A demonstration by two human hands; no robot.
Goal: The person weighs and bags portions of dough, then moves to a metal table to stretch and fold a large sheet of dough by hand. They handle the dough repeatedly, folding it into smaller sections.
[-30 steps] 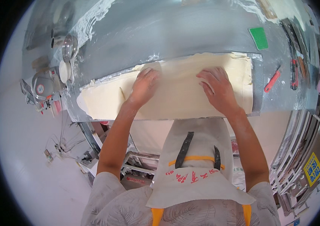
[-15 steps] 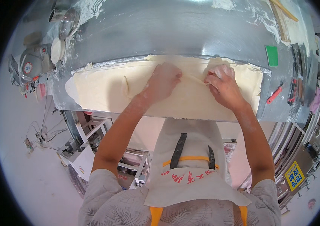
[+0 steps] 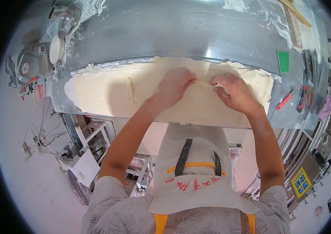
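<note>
A long, pale sheet of dough lies along the near side of the metal worktable. Over its middle, my left hand pinches with thumb and fingers at one end of a thin strip of dough. My right hand, a short way to the right, has its fingers curled on the strip's other end, and a bit of pale dough shows between thumb and fingers. Both hands are dusted with flour. A small loose sliver of dough lies on the sheet left of my left hand.
On the right of the metal table lie a green scraper, a red-handled cutter and several long knives. A wooden stick is at the far right. At the left edge are a glass bowl and a grey machine.
My hands have drawn slightly closer together, the left shifting right. The right fingers have curled in more around the dough. The whole view has tilted slightly.
</note>
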